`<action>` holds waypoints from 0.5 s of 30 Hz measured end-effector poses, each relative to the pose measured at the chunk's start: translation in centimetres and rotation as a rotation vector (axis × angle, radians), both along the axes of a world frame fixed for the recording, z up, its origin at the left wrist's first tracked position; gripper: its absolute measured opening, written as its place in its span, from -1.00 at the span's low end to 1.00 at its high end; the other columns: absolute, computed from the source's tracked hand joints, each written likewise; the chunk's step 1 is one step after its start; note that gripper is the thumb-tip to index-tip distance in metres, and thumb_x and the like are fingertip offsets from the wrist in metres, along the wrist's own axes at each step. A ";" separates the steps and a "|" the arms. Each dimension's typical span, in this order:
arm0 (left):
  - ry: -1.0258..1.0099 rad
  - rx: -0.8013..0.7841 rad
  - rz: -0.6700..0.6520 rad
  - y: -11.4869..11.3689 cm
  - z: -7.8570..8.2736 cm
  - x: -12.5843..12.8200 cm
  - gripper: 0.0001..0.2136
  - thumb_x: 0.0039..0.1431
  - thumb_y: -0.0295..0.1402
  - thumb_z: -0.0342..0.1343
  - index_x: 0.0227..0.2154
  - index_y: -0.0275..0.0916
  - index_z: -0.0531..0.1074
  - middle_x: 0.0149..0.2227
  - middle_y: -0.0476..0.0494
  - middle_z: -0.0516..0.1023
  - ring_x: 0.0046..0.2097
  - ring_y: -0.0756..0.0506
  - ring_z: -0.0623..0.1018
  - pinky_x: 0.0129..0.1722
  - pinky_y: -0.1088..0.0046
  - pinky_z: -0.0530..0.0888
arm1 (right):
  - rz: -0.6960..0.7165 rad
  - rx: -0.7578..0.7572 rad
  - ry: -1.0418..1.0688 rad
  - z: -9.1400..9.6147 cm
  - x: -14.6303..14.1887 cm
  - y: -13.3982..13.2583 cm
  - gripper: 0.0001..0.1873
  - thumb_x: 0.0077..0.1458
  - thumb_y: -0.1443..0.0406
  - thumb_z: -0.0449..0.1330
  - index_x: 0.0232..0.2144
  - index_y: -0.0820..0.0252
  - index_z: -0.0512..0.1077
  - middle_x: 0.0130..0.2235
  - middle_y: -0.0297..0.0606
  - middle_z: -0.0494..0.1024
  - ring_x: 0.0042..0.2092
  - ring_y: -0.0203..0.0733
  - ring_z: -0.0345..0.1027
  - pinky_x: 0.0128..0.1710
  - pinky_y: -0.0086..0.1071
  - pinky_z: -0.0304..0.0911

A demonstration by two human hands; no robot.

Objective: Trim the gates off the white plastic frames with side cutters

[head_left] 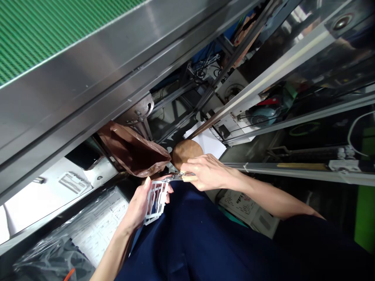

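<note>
Fingers of the left hand (pixel 137 203) hold a white plastic frame (pixel 161 202), thumb along its upper left side and fingertips showing behind it. The frame is tilted, held up before the person's dark blue clothing (pixel 202 234). Fingers of the right hand (pixel 209 171) are wrapped around pliers (pixel 177 176) with pale handles, whose metal tips reach the frame's upper right corner; whether they bite on it, I cannot tell. Just beyond the hands are an open brown bag (pixel 118 143) and a round brown disc (pixel 187 150), with white sheets (pixel 210 143) beside the disc. Farther left, a similar pale part (pixel 75 182) lies on a white table (pixel 32 195). Below that table is a printed sheet (pixel 101 224) under clear plastic. A green ribbed surface (pixel 55 33) edged with metal fills the upper left.
</note>
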State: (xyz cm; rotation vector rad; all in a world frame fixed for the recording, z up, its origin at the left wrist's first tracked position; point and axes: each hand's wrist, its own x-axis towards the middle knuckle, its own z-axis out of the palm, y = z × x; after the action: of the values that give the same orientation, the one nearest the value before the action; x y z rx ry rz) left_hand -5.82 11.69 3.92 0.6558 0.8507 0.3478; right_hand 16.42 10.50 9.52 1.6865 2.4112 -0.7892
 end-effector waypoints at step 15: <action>-0.301 -0.291 0.364 1.4 -1.1 0.6 -0.65 0.27 -0.21 -0.14 -0.10 -0.33 0.41 -0.29 -0.20 0.49 -0.31 -0.10 0.50 -0.31 0.40 0.48 | -0.790 -0.433 0.950 -4.0 -1.3 -1.1 -0.73 0.05 0.14 0.13 -0.39 0.22 0.21 -0.47 -0.38 0.36 -0.50 -0.40 0.16 -0.51 -0.49 0.10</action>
State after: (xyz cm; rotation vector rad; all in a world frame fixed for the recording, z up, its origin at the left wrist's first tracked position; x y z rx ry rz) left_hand -5.24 13.06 2.84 0.1678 0.7103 0.6206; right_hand 15.09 9.37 5.48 2.3696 1.5383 -2.4525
